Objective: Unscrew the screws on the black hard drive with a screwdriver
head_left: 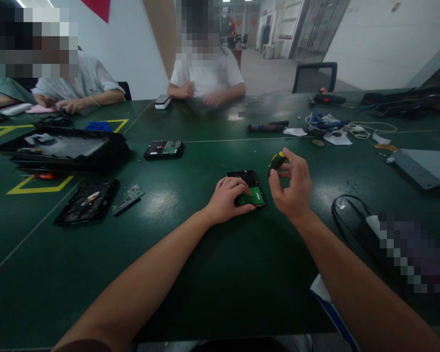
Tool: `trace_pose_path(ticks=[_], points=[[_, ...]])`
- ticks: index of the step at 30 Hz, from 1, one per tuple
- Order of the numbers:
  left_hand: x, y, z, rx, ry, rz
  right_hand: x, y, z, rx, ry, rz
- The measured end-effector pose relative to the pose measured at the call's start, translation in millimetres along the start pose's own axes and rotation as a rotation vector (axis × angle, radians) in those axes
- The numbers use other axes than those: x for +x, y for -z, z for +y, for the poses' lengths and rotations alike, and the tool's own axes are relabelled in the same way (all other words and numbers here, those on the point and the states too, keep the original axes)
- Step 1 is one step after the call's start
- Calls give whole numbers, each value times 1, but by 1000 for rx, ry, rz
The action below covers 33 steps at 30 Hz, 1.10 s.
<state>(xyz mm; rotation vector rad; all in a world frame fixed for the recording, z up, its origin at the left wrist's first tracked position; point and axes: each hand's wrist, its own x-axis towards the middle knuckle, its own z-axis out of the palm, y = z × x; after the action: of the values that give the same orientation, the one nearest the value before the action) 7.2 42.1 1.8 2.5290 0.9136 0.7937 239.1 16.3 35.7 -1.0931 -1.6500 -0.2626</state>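
Black-and-green hard drive (257, 195) is lying on the worktop (190, 254) partly beneath the left grip (227, 198), which is grasping its near-left side; right grip (292, 188) is pinching a screwdriver (277, 160), right of the drive.

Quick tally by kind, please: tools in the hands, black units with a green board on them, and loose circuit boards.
Tools in the hands: 1, a screwdriver in the right hand
Black units with green board: 2, the near unit under the left hand, the far unit beyond it
Loose circuit boards: 1, the circuit board at left
Total: 4
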Motion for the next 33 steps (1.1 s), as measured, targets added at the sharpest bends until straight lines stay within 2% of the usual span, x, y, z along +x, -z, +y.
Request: trace_pose_path(ticks=[7, 33], points=[[0, 0, 0, 7, 3, -7, -2, -2, 2, 5, -32, 42], [0, -1, -1, 12, -21, 9, -3, -3, 3, 31, -33, 17]])
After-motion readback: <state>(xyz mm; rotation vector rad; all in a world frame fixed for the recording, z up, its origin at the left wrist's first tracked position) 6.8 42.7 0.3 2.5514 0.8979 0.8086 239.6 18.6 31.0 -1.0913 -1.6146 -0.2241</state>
